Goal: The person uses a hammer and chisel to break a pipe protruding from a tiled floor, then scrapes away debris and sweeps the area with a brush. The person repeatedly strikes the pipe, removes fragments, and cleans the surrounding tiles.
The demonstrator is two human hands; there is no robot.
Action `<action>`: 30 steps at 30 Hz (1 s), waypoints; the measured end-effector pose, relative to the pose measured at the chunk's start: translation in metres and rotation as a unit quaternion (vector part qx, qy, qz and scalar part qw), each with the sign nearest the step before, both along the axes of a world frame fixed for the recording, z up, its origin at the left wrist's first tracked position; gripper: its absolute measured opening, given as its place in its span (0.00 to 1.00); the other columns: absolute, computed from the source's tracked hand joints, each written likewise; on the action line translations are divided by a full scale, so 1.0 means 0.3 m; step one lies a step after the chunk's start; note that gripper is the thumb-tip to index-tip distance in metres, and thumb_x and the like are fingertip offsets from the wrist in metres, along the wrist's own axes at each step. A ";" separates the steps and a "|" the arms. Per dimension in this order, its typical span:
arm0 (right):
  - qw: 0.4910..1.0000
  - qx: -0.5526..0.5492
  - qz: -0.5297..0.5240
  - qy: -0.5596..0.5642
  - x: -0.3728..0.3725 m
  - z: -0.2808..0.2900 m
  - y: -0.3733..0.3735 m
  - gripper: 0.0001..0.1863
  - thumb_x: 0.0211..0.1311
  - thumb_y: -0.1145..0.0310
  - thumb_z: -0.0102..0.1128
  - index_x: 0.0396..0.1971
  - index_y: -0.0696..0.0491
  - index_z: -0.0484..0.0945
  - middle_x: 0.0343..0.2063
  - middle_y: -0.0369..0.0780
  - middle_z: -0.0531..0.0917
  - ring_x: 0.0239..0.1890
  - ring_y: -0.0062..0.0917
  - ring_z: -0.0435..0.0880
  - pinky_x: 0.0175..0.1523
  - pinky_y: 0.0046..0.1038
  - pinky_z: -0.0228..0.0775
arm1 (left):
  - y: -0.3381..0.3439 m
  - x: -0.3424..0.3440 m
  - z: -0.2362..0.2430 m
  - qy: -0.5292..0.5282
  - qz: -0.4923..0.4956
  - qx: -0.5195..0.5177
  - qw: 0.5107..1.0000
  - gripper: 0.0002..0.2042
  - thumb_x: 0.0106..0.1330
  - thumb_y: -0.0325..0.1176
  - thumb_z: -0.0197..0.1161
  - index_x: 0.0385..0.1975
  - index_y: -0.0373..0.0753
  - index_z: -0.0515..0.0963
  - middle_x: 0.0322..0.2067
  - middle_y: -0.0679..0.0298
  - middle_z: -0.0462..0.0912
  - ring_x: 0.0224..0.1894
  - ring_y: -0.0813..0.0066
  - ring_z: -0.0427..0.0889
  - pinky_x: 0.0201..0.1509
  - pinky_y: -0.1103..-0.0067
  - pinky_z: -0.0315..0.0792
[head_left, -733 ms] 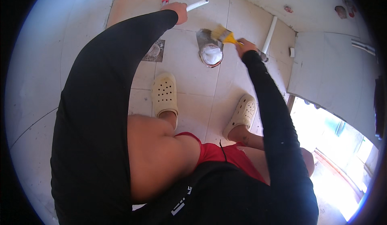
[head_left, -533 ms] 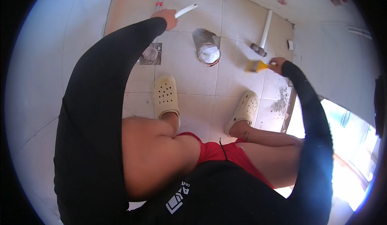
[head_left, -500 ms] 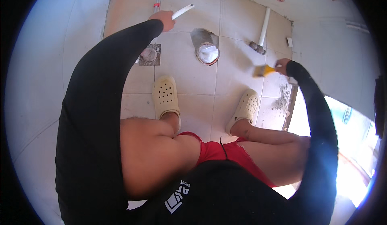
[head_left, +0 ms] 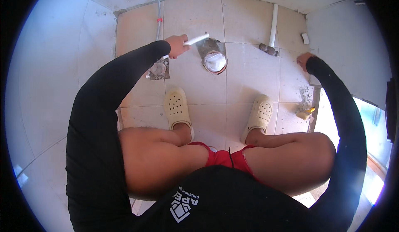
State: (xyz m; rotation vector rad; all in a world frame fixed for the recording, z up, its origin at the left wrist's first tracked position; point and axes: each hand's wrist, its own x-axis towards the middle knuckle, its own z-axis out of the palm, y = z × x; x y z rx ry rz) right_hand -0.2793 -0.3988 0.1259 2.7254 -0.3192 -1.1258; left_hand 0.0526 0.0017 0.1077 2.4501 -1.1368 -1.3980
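Note:
My left hand (head_left: 177,46) is closed around a slim white tube (head_left: 197,39), held slanting above the tiled floor. Beyond the fingers, one end of the tube points toward a round floor opening (head_left: 215,61) stuffed with white material. On the right, my right hand (head_left: 305,60) is beside the low wall with its fingers curled in. Whatever it may hold is hidden. A paintbrush (head_left: 305,114) with a yellow handle lies on the floor by the doorway edge, apart from both hands.
A white-handled mallet (head_left: 269,49) with a dark head lies toward the back right. Grey tubing (head_left: 158,20) with a red band runs from the back wall. Left of the opening is a cut-out square (head_left: 159,69). My cream clogs (head_left: 177,107) stand on the tiles.
My right hand has let go of the paintbrush, which now lies on the floor, and is closer to the right wall. My left hand, still holding the white tube, is lower in the picture.

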 end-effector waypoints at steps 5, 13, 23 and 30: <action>0.999 -0.030 0.025 -0.032 0.260 -0.018 0.026 0.12 0.51 0.73 0.49 0.37 0.50 0.75 0.36 0.44 0.78 0.41 0.36 0.77 0.42 0.35 0.71 | -0.041 -0.011 -0.082 -0.096 -0.086 -0.067 0.989 0.19 0.64 0.47 0.44 0.40 0.35 0.67 0.28 0.47 0.77 0.35 0.48 0.75 0.41 0.62 0.67; 0.989 -0.087 0.080 -0.085 0.360 -0.297 -0.065 0.19 0.60 0.71 0.41 0.52 0.45 0.67 0.55 0.41 0.65 0.59 0.33 0.62 0.51 0.34 0.67 | -0.009 -0.066 -0.210 -0.082 -0.052 -0.087 0.992 0.16 0.66 0.46 0.42 0.36 0.36 0.61 0.19 0.48 0.74 0.25 0.46 0.74 0.30 0.59 0.66; 0.973 -0.074 0.190 -0.105 0.376 -0.327 -0.053 0.14 0.59 0.69 0.43 0.44 0.47 0.72 0.51 0.40 0.69 0.60 0.33 0.59 0.63 0.39 0.49 | 0.045 -0.067 -0.236 -0.072 -0.056 -0.113 0.989 0.14 0.66 0.43 0.43 0.35 0.37 0.60 0.18 0.48 0.73 0.24 0.46 0.74 0.29 0.58 0.64; 0.984 -0.071 0.160 -0.025 0.319 -0.157 -0.029 0.14 0.51 0.61 0.57 0.39 0.47 0.73 0.39 0.39 0.77 0.48 0.29 0.73 0.56 0.40 0.58 | 0.039 -0.069 -0.276 -0.069 -0.056 -0.164 0.982 0.14 0.67 0.43 0.43 0.35 0.36 0.60 0.17 0.48 0.72 0.23 0.46 0.73 0.27 0.58 0.63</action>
